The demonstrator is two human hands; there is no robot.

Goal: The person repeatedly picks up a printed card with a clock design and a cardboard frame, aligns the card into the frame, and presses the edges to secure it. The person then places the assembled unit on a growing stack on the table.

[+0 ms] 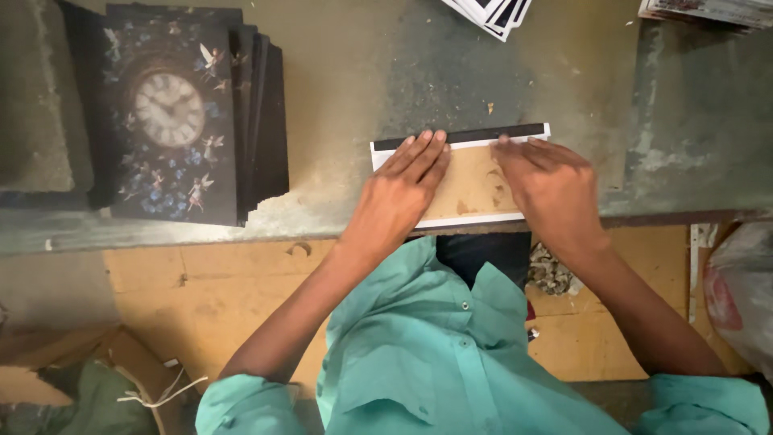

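On workbench (354, 97), both hands flat on brown board (471, 187), L hand (400, 187), R hand (547, 185)

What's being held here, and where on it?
Nothing is gripped. The left hand and the right hand press flat on the brown board, fingertips at its far edge by the dark strip.

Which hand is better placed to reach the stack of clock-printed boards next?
Probably the left hand: it lies flat on the brown board nearer the clock-printed stack; the right hand sits farther away.

board (471, 187): matt brown card, white paper edge | table (354, 97): rough worn concrete | shirt (419, 354): soft cloth
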